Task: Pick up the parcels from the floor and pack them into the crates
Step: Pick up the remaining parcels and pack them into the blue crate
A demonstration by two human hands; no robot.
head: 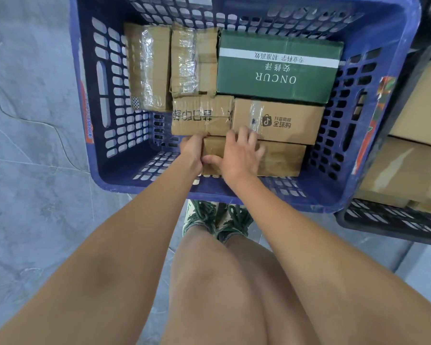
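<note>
I see my left hand (191, 151) gripping the left end of a plain brown box (281, 159) at the blue crate's (373, 170) near wall, my right hand (237, 155) lying flat and spread on top. At twelve o'clock sits a box with a TikTok logo (278, 120); beyond it, a green box reading ONCUR (276, 68). At three o'clock, a dark crate (393, 225) holds more boxes.

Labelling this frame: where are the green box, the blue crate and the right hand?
green box (276, 70): head view, middle of its top face.
blue crate (259, 199): head view, near rim.
right hand (237, 158): head view, back of the hand.
</note>
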